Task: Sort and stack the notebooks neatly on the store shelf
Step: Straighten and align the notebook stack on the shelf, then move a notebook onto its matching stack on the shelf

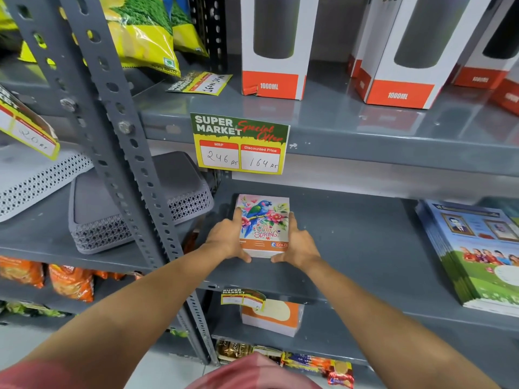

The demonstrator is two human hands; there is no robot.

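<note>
Grey shelf [365, 242] — left hand [224, 237], right hand [297, 242] clasp notebook stack [264, 223].

At three o'clock, the blue notebook stack [477, 254] runs off the frame edge. My palms hide the sides of the parrot notebook stack [264, 224]; its count is indeterminable.

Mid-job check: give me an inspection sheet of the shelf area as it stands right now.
Surface: grey metal shelf, mostly bare.
Job's things: Hello Spring notebook stack flat at shelf front; blue notebook stack far right.
Clutter: grey perforated baskets on the neighbouring shelf to the left.
Hands: left hand and right hand press the stack's sides.
Cables: nothing seen.
Surroundings: price tag above; 1000ML boxes overhead.
</note>
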